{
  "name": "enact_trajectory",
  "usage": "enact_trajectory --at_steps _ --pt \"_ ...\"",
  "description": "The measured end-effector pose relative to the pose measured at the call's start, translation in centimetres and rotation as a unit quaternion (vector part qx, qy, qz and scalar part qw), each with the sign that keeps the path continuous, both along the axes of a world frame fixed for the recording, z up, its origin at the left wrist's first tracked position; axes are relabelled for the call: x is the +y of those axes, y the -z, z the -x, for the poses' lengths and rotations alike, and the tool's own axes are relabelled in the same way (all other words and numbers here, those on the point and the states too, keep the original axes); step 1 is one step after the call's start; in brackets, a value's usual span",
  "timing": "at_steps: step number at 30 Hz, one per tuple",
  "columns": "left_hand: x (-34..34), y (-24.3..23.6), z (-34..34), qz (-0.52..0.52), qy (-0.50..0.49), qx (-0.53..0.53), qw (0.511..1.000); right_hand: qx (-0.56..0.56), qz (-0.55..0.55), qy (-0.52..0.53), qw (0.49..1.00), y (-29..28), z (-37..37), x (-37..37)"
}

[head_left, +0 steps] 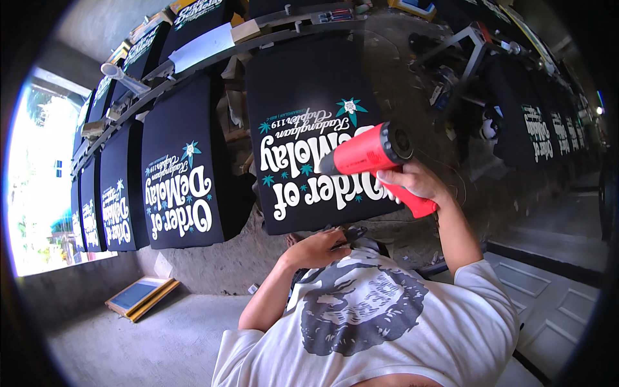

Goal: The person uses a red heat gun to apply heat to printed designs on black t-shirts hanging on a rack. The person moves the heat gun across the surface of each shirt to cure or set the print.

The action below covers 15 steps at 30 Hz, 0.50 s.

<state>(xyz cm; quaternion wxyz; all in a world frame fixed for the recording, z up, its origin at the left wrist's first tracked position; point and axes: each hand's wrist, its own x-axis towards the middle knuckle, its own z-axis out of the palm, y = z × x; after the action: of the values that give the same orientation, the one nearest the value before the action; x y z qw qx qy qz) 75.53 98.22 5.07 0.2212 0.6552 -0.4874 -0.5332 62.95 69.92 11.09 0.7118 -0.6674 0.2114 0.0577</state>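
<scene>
My right hand (418, 179) is wrapped round the handle of a red heat gun (364, 151) with a dark rear end. Its nozzle points left, over the white and green print on a black T-shirt (309, 71). This shirt lies flat in front of me, its lettering upside down from my side. Close to my waist, below the shirt's near edge, my left hand (319, 250) is closed with its fingers curled at something dark. What it holds there, if anything, I cannot make out.
More printed black shirts (180, 129) lie in a row to the left, beside a bright window opening (45, 187). A grey rail (225, 55) runs behind them. Framed screens (142, 297) rest on the floor at lower left. Further black shirts (516, 97) hang at the right, beyond a metal stand (474, 48).
</scene>
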Motion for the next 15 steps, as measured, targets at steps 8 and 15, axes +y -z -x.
enact_trajectory --at_steps 8,15 --pt "0.2 0.1 -0.3 0.001 -0.045 0.01 0.999 -0.084 0.099 0.082 0.988 2.2 -5.1 -0.7" --pt "1.1 0.7 -1.1 -0.005 -0.056 0.024 0.998 -0.092 0.086 0.008 0.992 1.6 -9.2 0.7"
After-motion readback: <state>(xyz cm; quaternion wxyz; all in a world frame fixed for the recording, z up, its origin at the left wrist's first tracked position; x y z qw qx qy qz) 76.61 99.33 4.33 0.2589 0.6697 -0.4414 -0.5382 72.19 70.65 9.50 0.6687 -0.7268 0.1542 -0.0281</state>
